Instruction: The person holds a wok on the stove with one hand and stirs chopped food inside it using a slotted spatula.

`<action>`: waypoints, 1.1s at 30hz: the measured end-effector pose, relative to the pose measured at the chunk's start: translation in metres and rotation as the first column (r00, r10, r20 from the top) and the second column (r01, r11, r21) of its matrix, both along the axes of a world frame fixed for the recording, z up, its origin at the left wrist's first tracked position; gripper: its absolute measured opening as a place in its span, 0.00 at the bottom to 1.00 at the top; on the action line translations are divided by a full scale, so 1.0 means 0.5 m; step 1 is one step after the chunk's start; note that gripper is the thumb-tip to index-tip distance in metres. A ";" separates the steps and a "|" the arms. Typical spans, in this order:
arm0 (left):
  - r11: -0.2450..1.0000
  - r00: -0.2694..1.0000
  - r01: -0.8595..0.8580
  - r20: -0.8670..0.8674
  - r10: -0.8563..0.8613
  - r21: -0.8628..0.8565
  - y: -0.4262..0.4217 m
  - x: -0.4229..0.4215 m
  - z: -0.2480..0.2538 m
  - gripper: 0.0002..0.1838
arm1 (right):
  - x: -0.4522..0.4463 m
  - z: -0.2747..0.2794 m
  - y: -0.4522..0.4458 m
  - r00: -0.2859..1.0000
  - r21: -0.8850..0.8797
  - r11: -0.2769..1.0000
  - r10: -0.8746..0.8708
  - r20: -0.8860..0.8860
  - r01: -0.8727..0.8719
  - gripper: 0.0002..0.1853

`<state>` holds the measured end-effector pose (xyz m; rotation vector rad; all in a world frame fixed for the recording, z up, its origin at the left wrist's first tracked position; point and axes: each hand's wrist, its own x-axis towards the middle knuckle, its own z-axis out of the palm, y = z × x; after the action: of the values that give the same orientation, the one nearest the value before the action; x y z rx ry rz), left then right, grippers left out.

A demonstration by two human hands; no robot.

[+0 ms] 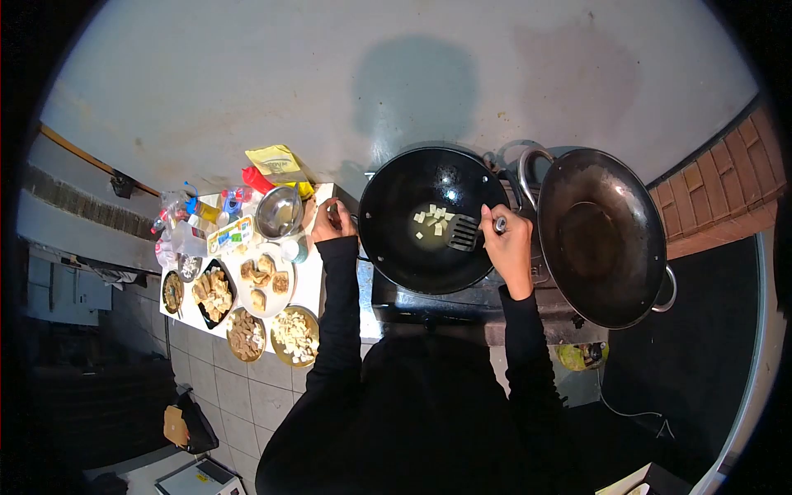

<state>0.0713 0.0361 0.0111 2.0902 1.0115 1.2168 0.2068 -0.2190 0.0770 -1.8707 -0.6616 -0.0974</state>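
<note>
Wok, wide and black [396,252], is the biggest thing in use and the mark for every place here; it is best kept steady while metal works inside it. The left hand [330,221] is at its left side, by the loop handle [355,221], fingers curled, though I cannot tell whether they grip that handle or merely rest beside it. A firm hold there would help stop the pan sliding. The right hand [509,241], over the wok's right rim, has its fingers wrapped around the grip of a slotted turner [467,236], whose head hangs down inside, just right of the wok's centre. A low, flat angle seems wisest: slide the edge under the pieces from the right and lift, rather than chop down, as soft cubes could break (they look tender, at any rate). Gentle sweeps should keep them from sticking.

Smallest are the pale cubes [439,213], gathered near the wok's centre, left of the turner's head. They are creamy white with squared edges and no browning that I can make out; most cluster together, while one sits slightly apart toward the wok's near side.
</note>
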 end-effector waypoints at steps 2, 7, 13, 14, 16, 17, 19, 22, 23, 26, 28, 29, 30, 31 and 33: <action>1.000 1.000 0.004 0.006 -0.004 -0.023 -0.001 0.002 0.001 0.11 | 0.000 0.000 -0.001 1.000 0.003 1.000 0.007 0.031 -0.007 0.15; 1.000 1.000 -0.009 -0.018 0.009 -0.014 0.000 0.000 -0.001 0.11 | 0.007 0.002 -0.004 1.000 -0.016 1.000 -0.018 -0.009 0.018 0.15; 1.000 1.000 0.015 -0.008 -0.015 -0.002 0.003 0.003 0.006 0.10 | 0.006 0.007 0.003 0.997 0.000 0.999 -0.047 0.058 0.047 0.16; 1.000 1.000 0.020 -0.017 -0.019 0.011 0.005 0.005 0.011 0.10 | 0.005 0.007 0.004 0.995 0.015 0.999 -0.036 0.091 0.035 0.16; 0.999 0.999 0.023 -0.024 -0.022 0.023 0.015 0.012 0.015 0.09 | 0.007 -0.006 0.004 0.998 0.016 1.000 -0.028 0.048 0.027 0.15; 0.999 1.000 0.029 -0.012 -0.029 0.030 0.025 0.016 0.015 0.09 | 0.007 -0.007 0.004 1.000 0.019 1.000 -0.022 0.002 0.022 0.15; 0.999 0.999 0.037 0.000 -0.037 0.035 0.042 0.026 0.012 0.09 | 0.007 -0.005 0.003 1.000 0.024 0.999 -0.023 -0.001 0.023 0.15; 0.995 0.999 0.035 -0.001 -0.035 0.097 0.064 0.041 0.007 0.08 | 0.009 -0.001 0.001 1.000 0.016 1.000 -0.027 0.007 0.027 0.16; 0.995 0.999 0.034 0.000 -0.034 0.097 0.064 0.045 0.006 0.08 | 0.010 0.000 0.001 0.999 0.002 1.000 -0.028 0.018 0.028 0.16; 0.998 0.998 0.068 -0.012 -0.068 0.016 0.063 0.059 0.003 0.09 | 0.011 -0.004 0.003 0.997 0.018 0.999 -0.037 0.067 0.036 0.16; 0.998 0.999 0.050 -0.016 -0.050 0.037 0.056 0.060 -0.003 0.09 | 0.009 -0.002 0.002 0.998 0.011 0.999 -0.034 0.058 0.033 0.16; 0.998 0.998 0.053 -0.018 -0.052 0.036 0.058 0.060 -0.010 0.09 | 0.006 -0.002 0.002 0.999 0.006 1.000 -0.025 0.047 0.024 0.16; 0.999 0.999 0.042 -0.006 -0.042 0.027 0.062 0.059 -0.017 0.09 | 0.005 -0.005 0.003 0.999 -0.004 1.000 -0.026 0.024 0.026 0.16; 0.999 1.000 0.030 0.005 -0.030 0.018 0.067 0.057 -0.024 0.09 | 0.006 -0.005 0.004 0.999 -0.004 1.000 -0.025 0.022 0.025 0.16; 0.999 0.999 0.032 -0.003 -0.032 0.032 0.065 0.055 -0.020 0.09 | 0.006 0.000 0.007 0.998 -0.019 1.000 -0.017 0.066 0.019 0.15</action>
<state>0.0988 0.0683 0.0012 2.1241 0.9620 1.2226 0.2099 -0.2156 0.0772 -1.8988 -0.6929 -0.1650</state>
